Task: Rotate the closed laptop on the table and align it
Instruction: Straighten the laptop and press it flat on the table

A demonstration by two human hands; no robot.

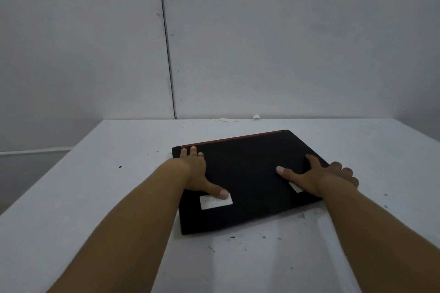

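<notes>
Two bare hands press on a closed black laptop [247,181] that lies flat but skewed on a white table [133,173], its red-striped hinge edge [232,139] on the side away from the person and angled against the table's back edge, so the turn looks unfinished. Rigid, fairly heavy and smooth-lidded, the laptop should slide rather than flex; palms alone could slip on it, so the edges and corners seem the surest places to push, well apart for leverage. Left hand [196,171] lies flat near the far-left corner, fingers spread and reaching toward the red strip, thumb stretched back to touch a white label [216,202]. Right hand [319,178] drapes the right edge, thumb and forefinger splayed on the lid, remaining fingers curled over the side; whether they grip underneath cannot be told. A second label [295,187] shows partly beneath that palm. Dark specks [232,237] dot the table nearer than both thumbs.
</notes>
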